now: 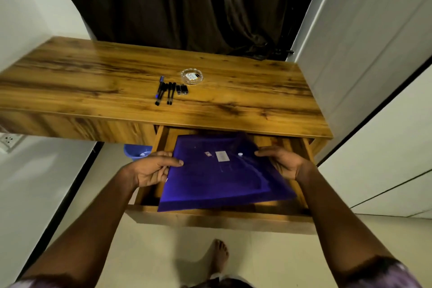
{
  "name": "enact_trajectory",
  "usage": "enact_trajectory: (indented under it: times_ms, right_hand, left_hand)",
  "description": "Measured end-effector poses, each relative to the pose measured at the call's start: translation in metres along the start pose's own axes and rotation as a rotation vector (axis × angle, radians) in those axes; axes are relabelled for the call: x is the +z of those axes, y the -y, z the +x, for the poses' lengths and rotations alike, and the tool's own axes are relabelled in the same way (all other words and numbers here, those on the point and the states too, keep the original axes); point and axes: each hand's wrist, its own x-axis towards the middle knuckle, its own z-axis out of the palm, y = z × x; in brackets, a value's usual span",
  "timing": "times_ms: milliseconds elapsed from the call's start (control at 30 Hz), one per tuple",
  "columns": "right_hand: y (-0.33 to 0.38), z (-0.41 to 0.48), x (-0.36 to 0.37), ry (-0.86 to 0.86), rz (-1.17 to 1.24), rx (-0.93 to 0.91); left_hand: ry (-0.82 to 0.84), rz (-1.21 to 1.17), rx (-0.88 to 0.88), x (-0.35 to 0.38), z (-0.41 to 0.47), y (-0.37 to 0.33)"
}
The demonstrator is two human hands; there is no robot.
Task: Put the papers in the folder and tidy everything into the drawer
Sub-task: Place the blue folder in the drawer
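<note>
A purple plastic folder [217,177] with a white snap button and small labels lies tilted over the open wooden drawer [219,218], its near edge over the drawer front. My left hand [152,168] pinches the folder's left edge, thumb on top. My right hand [282,162] holds the right edge with its fingers under it and the thumb along the top. The papers cannot be made out through the folder.
On the wooden desk top [93,82] lie several pens [164,92], two small black items [182,89] and a glass ashtray [192,76]. A blue bin [136,151] stands under the desk at left. White walls close in on both sides; a dark curtain hangs behind.
</note>
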Motion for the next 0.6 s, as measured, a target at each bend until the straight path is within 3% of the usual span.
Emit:
enact_trajectory:
  times_ms: [233, 400, 600]
  right_hand:
    - [-0.018, 0.001, 0.019, -0.205, -0.072, 0.071]
    - [-0.025, 0.006, 0.016, -0.629, -0.271, 0.006]
    - [-0.043, 0.003, -0.014, -0.837, -0.224, -0.081]
  left_hand:
    - [-0.107, -0.017, -0.024, -0.006, -0.004, 0.017]
    - [-0.183, 0.019, -0.007, 0.013, 0.024, 0.029]
    - [-0.154, -0.076, -0.034, 0.045, 0.062, 0.046]
